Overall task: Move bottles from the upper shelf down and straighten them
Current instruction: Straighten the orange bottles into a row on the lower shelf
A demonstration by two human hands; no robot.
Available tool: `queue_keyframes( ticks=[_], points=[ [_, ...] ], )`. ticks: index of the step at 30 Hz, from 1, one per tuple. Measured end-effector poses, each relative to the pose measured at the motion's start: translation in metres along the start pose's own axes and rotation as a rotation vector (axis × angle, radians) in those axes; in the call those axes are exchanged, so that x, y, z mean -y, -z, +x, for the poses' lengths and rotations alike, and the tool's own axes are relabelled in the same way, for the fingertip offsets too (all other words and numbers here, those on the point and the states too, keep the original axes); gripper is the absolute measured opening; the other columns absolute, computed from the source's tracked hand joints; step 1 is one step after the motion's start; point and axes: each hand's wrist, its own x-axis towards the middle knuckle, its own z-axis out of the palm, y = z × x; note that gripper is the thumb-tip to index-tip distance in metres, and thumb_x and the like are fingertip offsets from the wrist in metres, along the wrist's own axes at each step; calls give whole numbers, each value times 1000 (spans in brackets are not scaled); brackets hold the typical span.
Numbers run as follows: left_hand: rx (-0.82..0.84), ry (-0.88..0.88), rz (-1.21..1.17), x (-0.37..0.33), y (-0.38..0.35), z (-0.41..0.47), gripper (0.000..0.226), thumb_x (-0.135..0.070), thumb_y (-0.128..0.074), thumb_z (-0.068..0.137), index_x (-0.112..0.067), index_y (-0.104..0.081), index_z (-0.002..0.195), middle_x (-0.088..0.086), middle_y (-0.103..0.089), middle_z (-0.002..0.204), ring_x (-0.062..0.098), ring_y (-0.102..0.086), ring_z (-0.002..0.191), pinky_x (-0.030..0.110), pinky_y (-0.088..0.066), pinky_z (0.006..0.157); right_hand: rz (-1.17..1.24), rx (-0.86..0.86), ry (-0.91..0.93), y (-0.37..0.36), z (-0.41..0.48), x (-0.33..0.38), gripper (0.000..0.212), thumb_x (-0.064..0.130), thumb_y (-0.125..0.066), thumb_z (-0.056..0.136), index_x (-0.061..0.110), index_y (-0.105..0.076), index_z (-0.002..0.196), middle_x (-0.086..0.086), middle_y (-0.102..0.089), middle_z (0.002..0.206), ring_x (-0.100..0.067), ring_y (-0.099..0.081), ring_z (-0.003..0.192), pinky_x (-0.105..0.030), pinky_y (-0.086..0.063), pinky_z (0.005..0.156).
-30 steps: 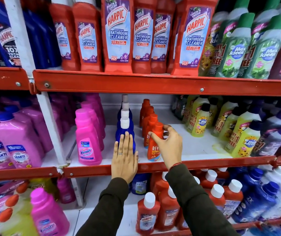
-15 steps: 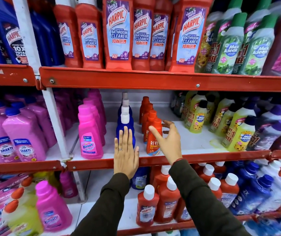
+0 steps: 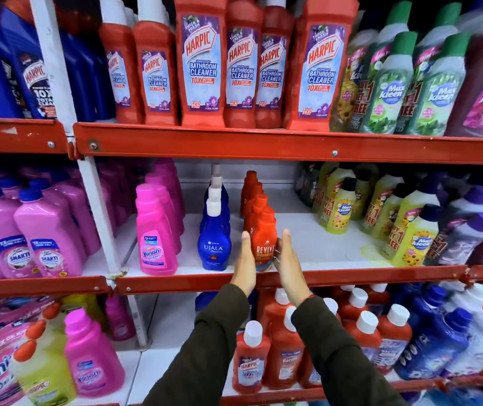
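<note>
An orange Revive bottle [image 3: 264,234] stands upright at the front of a short row on the middle shelf [image 3: 293,279]. My left hand [image 3: 245,263] presses flat against its left side. My right hand [image 3: 289,263] presses against its right side, so the bottle sits between both palms. To its left a row of blue Ujala bottles [image 3: 214,244] with white caps stands uncovered. On the upper shelf [image 3: 263,143] stand tall red Harpic bottles [image 3: 202,63].
Pink Vanish bottles [image 3: 153,232] stand left of the blue row. Yellow-green Max Kleen bottles [image 3: 342,209] fill the right of the middle shelf, with bare white shelf between. A white upright post [image 3: 93,183] divides the bays. Red Harpic bottles [image 3: 250,357] crowd the lower shelf.
My left hand left the blue Ujala bottle and moved right onto the orange bottle's left side. My right hand dropped from the bottle's neck to its right side.
</note>
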Motion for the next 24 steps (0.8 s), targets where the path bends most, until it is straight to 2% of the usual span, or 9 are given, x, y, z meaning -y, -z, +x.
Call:
queue_keyframes(
  ticks=[2, 5, 7, 11, 15, 18, 21, 22, 24],
  points=[
    [11, 59, -39, -4, -1, 3, 130, -104, -44, 55, -25, -41, 158, 7, -52, 155, 26, -52, 140, 54, -32, 125, -6, -6, 4, -1, 1, -4, 53, 64, -21, 99, 35, -50, 134, 19, -63, 110, 7, -61, 95, -11, -44, 80],
    [-32, 28, -12, -25, -15, -16, 95, -84, -26, 89, -20, -37, 159, 9, -50, 156, 29, -50, 142, 53, -32, 124, -4, -21, -4, -1, 1, -5, 46, 64, -22, 99, 37, -51, 123, 24, -62, 103, 7, -61, 93, -13, -44, 85],
    [-48, 24, -6, -25, -18, -16, 80, -71, -19, 101, -20, -35, 159, 9, -48, 156, 30, -48, 143, 52, -32, 124, -8, -15, -7, 0, 1, -5, 44, 63, -21, 99, 38, -49, 123, 24, -61, 103, 7, -61, 91, -15, -43, 87],
    [-45, 47, -10, -18, -18, -11, 94, -84, -26, 89, -24, -32, 161, 10, -45, 160, 29, -47, 144, 53, -32, 125, 4, 2, -19, 2, 0, -7, 58, 63, -20, 99, 31, -47, 139, 12, -59, 117, 7, -59, 92, -13, -43, 85],
    [-61, 46, -21, -16, -21, -9, 80, -73, -20, 99, -23, -30, 161, 9, -45, 159, 29, -47, 144, 51, -33, 124, -7, 12, -11, 3, -1, -5, 57, 61, -20, 101, 30, -44, 142, 18, -58, 111, 8, -58, 91, -11, -43, 85],
    [-57, 36, -23, -11, -19, -6, 87, -81, -24, 94, -26, -33, 160, 8, -47, 159, 28, -49, 142, 52, -34, 124, -9, -2, 7, 2, -5, -4, 55, 60, -22, 101, 31, -46, 142, 11, -59, 120, 4, -60, 96, -17, -43, 92],
    [-67, 24, 1, -2, -18, 2, 122, -104, -32, 65, -31, -26, 162, 5, -44, 161, 27, -47, 144, 54, -32, 124, -65, -27, 13, -1, -10, -1, 44, 59, -25, 101, 37, -49, 131, 6, -60, 124, -6, -62, 111, -25, -44, 101],
    [-74, 8, 35, -8, -21, -4, 123, -103, -30, 66, -31, -20, 164, 5, -40, 164, 27, -44, 147, 54, -31, 125, -82, -29, 16, -2, -11, 1, 45, 60, -26, 101, 37, -48, 132, 6, -59, 128, -10, -60, 121, -28, -42, 105],
    [-116, -67, 131, -23, -28, -23, 97, -84, -23, 88, -28, -7, 166, 5, -28, 170, 28, -34, 153, 53, -26, 127, -110, -30, 39, -3, -15, 2, 55, 60, -27, 101, 30, -43, 143, 3, -53, 143, -16, -50, 136, -27, -36, 108]
  ],
)
